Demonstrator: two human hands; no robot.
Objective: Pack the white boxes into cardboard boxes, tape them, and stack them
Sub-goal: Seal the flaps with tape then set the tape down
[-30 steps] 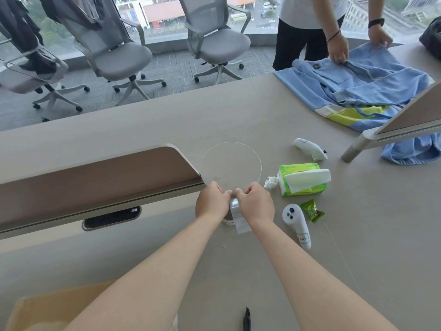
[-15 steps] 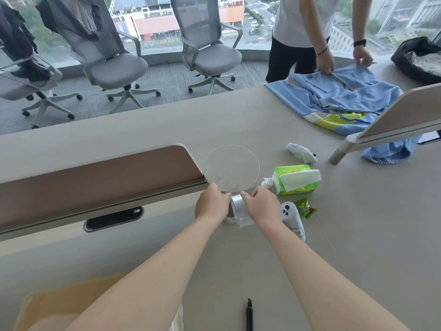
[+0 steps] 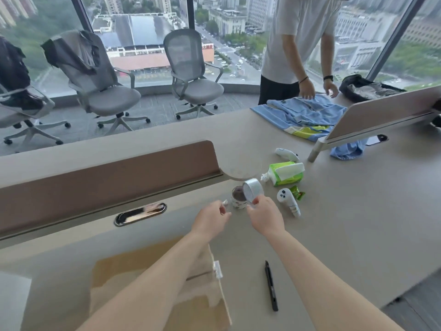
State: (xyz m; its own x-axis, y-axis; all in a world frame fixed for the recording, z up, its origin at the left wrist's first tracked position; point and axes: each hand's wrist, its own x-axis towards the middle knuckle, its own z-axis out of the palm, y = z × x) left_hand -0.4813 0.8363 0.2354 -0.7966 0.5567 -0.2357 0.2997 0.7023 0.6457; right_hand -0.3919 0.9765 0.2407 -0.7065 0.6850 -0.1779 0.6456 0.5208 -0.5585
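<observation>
The long beige table (image 3: 358,223) is bearing everything, with a brown upholstered desk divider (image 3: 107,177) running along its left half. The flat brown cardboard box (image 3: 124,266) is lying at the near edge, partly under the left forearm, its top facing up with a seam showing; no white boxes are appearing in view, so they are probably already inside. The right hand (image 3: 265,216) is holding up a glossy silvery roll of packing tape (image 3: 252,191) above the table, fingers and thumb pinching its lower rim, the roll tilted on edge just over a small round white mug with a dark brown inside (image 3: 238,199). The left hand (image 3: 211,219) is hovering just beside it, fingers loosely curled with a small white scrap at the tips; whether it is pinching a tape end I cannot tell. The step in hand is looking like freeing the tape's end for sealing. Doing it well is meaning gripping the roll through its core rather than by the rim, peeling the end straight so it is not splitting, and bringing the roll back clear of the mug to the box seam. A slim black marker pen (image 3: 271,285) is lying right of the box.
</observation>
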